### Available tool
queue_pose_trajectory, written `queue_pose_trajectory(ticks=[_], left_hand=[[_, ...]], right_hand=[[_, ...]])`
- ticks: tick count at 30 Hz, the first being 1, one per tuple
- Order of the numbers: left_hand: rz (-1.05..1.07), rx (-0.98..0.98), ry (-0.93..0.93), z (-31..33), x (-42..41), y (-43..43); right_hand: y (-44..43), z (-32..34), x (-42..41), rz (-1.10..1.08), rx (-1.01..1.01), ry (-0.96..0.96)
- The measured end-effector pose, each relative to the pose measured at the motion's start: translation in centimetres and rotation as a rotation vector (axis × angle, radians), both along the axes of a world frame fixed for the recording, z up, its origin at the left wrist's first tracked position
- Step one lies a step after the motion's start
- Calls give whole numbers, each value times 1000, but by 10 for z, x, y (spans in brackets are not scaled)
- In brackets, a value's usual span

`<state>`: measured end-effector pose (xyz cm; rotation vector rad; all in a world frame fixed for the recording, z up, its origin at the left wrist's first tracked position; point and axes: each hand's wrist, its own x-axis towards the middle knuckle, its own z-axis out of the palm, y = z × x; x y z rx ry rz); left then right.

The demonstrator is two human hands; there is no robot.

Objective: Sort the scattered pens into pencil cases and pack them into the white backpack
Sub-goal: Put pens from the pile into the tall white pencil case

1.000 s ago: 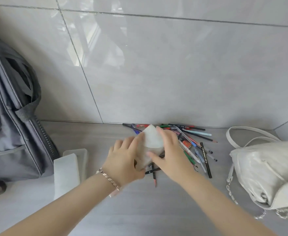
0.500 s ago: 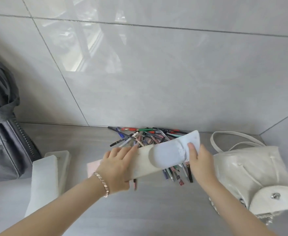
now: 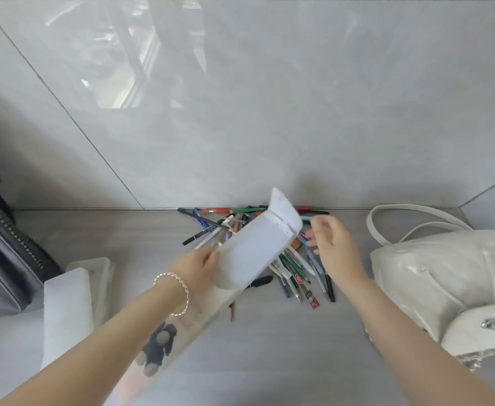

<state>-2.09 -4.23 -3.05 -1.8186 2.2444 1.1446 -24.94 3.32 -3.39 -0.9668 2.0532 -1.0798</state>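
My left hand (image 3: pixel 197 266) grips a long white pencil case (image 3: pixel 255 247) tilted over the pile, its flap end raised toward the wall and a small dark bear printed on its near end. Scattered pens (image 3: pixel 296 268) of several colours lie on the grey surface against the wall, partly hidden by the case. Over the right side of the pile hovers my right hand (image 3: pixel 335 247), fingers apart and holding nothing. The white backpack (image 3: pixel 445 276) lies at the right with its flap folded open and its snap showing.
Two more pale pencil cases (image 3: pixel 70 306) lie at the left. A grey bag (image 3: pixel 3 259) stands at the far left edge. A glossy tiled wall (image 3: pixel 240 112) closes off the back, and bare grey surface lies in front of the pile.
My right hand has let go of the pencil case's flap end and moved off to the right. The left hand has swung the case up to a steeper tilt.
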Motion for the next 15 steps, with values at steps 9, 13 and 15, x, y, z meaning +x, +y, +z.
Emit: queue_pose_trajectory(ticks=[9, 13, 15], left_hand=[[287, -5, 45, -17, 22, -15], [295, 15, 15, -17, 28, -9], [320, 32, 32, -14, 26, -7]], right_hand=[[34, -69, -15, 86, 601, 472], [31, -57, -2, 66, 467, 438], [28, -55, 11, 231, 473, 493]])
